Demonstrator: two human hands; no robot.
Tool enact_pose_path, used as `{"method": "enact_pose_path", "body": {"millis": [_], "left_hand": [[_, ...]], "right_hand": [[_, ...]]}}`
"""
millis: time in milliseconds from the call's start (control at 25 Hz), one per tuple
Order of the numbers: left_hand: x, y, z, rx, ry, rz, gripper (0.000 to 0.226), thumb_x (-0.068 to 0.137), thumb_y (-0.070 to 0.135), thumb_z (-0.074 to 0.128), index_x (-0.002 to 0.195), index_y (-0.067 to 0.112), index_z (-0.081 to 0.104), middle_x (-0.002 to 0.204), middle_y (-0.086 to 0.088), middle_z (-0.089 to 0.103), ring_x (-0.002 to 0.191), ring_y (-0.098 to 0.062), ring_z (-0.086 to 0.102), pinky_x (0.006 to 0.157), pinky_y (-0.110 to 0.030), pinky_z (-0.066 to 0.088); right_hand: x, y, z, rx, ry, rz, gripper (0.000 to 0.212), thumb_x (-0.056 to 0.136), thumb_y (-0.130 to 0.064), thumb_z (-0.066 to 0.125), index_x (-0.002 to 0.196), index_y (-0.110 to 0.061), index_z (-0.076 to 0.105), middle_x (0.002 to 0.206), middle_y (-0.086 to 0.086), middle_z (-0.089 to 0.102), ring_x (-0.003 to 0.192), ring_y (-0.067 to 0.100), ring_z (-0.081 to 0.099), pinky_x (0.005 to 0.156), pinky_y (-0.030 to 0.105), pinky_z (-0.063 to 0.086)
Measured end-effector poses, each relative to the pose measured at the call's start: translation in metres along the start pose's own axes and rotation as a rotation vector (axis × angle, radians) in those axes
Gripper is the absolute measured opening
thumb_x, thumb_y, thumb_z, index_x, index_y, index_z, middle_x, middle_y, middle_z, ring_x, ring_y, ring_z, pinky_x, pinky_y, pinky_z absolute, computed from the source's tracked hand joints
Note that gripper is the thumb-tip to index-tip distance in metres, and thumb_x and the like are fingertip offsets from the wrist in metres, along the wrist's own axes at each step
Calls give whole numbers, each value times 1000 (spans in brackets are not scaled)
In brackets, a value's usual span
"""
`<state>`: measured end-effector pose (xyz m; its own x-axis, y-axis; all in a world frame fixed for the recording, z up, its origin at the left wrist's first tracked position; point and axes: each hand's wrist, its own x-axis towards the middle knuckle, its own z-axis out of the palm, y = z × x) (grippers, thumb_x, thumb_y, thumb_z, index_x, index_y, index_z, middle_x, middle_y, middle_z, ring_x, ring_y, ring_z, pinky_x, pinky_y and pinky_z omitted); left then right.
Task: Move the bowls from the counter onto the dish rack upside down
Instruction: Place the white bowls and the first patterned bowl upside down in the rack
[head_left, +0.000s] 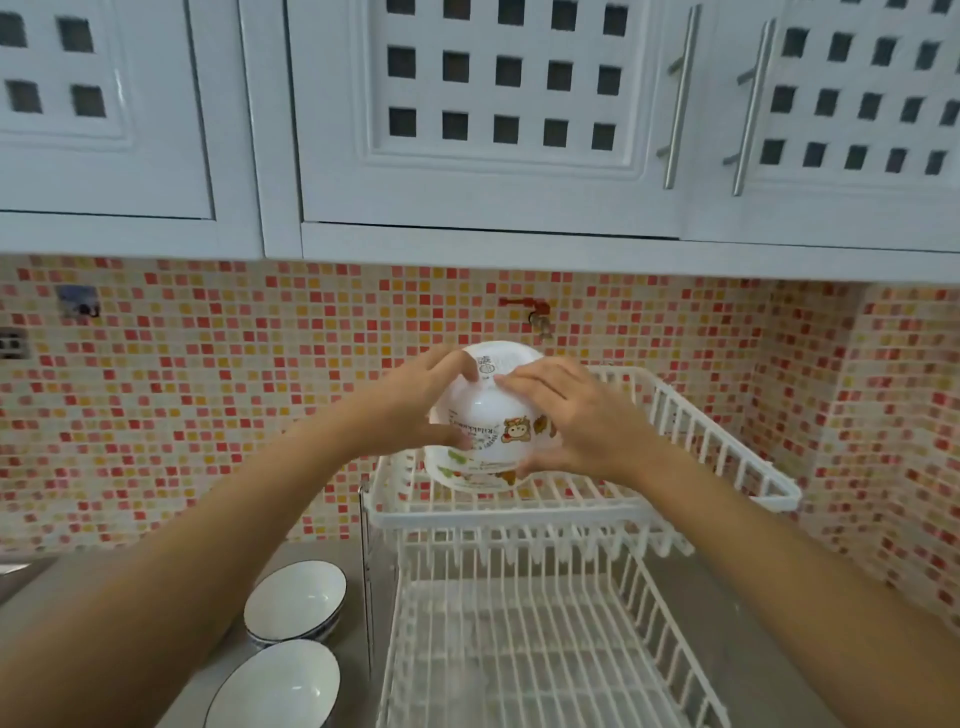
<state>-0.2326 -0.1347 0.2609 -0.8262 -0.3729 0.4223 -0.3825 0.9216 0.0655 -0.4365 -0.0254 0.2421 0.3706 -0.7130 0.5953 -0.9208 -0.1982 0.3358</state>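
Two white ceramic bowls with thin dark rims (295, 603) sit nearest the camera on the grey steel worktop (332, 556), mouths up, just left of the white wire two-tier dish rack (524, 525); nearer one (275, 686) partly cut off by the frame edge. Both untouched, still to be moved.

Step in hand: placing the first bowl. White plastic bowl with cartoon print (485, 415) is held inverted, base toward the wall and up, rim down, over the left part of the rack's upper tier. Lower rim looks at or just above the wires; cannot tell if touching. Left hand (421, 402) cups the bowl's left side, fingers spread, thumb near the base label. Right hand (566, 410) cups the right side, fingers spread over the base and thumb low near the rim. Both closed on the bowl, not pinching.

Lower tier holds nothing; upper tier has only this bowl.

Next move, as I judge it: lower until the rim seats flat on the wires, check it doesn't rock or tilt, release both hands, then reach down-left for the nearest bowl on the worktop and flip it.
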Motion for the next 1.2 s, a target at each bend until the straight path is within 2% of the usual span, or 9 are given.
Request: {"method": "enact_pose_path", "body": {"millis": [160, 280, 400, 520, 640, 800, 920, 1040, 1200], "left_hand": [[-16, -6, 23, 48, 16, -6, 57, 74, 38, 76, 116, 20, 42, 130, 4, 38, 107, -9, 36, 96, -25, 40], [-18, -8, 35, 135, 45, 7, 59, 72, 39, 76, 116, 18, 44, 131, 0, 39, 108, -18, 42, 95, -35, 46], [-18, -6, 38, 197, 45, 18, 61, 71, 38, 77, 118, 16, 46, 136, -4, 38, 123, -25, 38, 102, -39, 44], [-20, -5, 39, 236, 45, 36, 58, 73, 38, 76, 118, 14, 47, 137, -6, 39, 123, -26, 40, 100, -39, 45], [-20, -3, 40, 288, 30, 57, 56, 77, 36, 73, 121, 13, 47, 139, -7, 39, 121, -25, 40, 98, -34, 44], [-20, -4, 41, 308, 12, 60, 59, 79, 38, 70, 127, 16, 45, 141, -5, 39, 120, -24, 39, 98, -35, 46], [-21, -4, 38, 301, -19, 56, 61, 78, 41, 70, 129, 19, 45, 142, -2, 39, 124, -24, 38, 96, -41, 49], [-25, -5, 30, 245, -24, 26, 68, 77, 46, 69, 134, 23, 41, 146, 1, 35, 131, -20, 36, 103, -36, 46], [-44, -17, 3, 186, 38, -62, 66, 84, 48, 60, 140, 21, 37, 150, 1, 33, 136, -16, 33, 112, -31, 31]], "right_hand": [[-3, 9, 17, 325, -204, 187, 108, 63, -61, 73, 148, -24, 18, 157, -1, 14, 143, 17, 15, 115, 39, 21], [-3, 13, 32, 415, -292, 235, 112, 64, -61, 71, 150, -25, 8, 159, -6, 1, 146, 14, 8, 118, 42, 21], [-1, 12, 38, 435, -293, 234, 112, 63, -57, 75, 149, -23, 12, 156, -3, 8, 143, 16, 18, 115, 43, 29], [-1, 12, 40, 396, -296, 227, 114, 61, -51, 81, 148, -20, 15, 150, -1, 14, 135, 19, 30, 110, 36, 35], [-3, 10, 41, 334, -320, 226, 112, 63, -45, 82, 148, -19, 14, 149, 1, 14, 132, 20, 35, 105, 32, 36], [-3, 8, 38, 291, -329, 232, 110, 64, -48, 80, 148, -21, 14, 150, 1, 14, 129, 21, 39, 101, 36, 42], [-5, 7, 33, 202, -345, 245, 112, 62, -59, 76, 148, -25, 13, 151, -4, 14, 130, 18, 38, 92, 41, 50], [-4, 0, 20, 198, -287, 271, 113, 60, -70, 68, 148, -25, 13, 153, -7, 13, 138, 15, 28, 100, 44, 45], [17, -35, -2, 236, -170, 276, 96, 74, -63, 61, 148, -25, 15, 156, -7, 16, 142, 13, 19, 115, 40, 26]]}}
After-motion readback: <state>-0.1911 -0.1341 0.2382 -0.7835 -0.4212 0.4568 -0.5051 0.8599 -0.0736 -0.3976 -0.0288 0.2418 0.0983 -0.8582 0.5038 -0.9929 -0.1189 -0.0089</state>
